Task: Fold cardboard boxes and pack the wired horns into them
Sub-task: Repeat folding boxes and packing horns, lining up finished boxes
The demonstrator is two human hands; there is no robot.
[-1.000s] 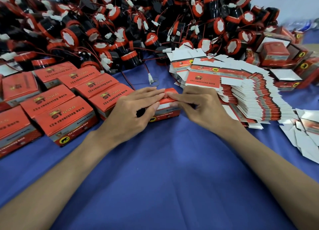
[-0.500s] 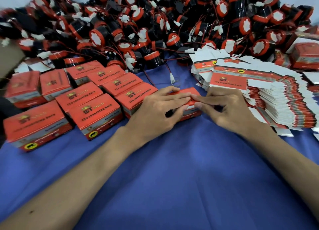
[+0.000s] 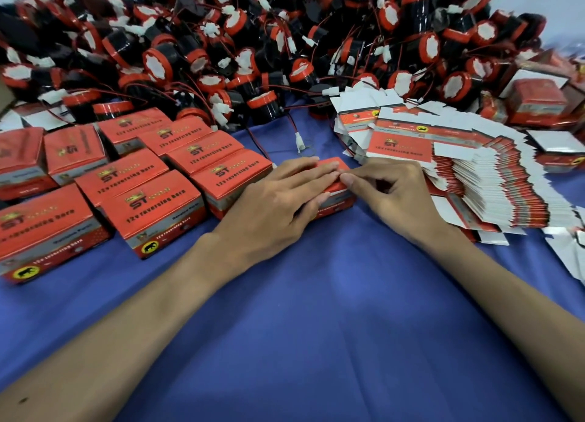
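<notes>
**Pressing on box [image 3: 338, 185], mid-frame**

L hand [image 3: 278, 206] lies flat on top, fingers straight, together. R hand [image 3: 395, 196] at box's 3 o'clock edge, fingers curled, index tip touching; pinch unclear. Packed boxes [image 3: 152, 206] 9 o'clock, horns [image 3: 253, 41] 12.

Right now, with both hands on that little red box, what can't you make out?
- Head view: what, if anything, is inside the box; the left hand and the box's own walls hide it.
- Head view: whether the right hand pinches the box or only presses it; its curled fingers hide the contact.
- Head view: the far-right boxes are blurred, so their print is unreadable.
</notes>
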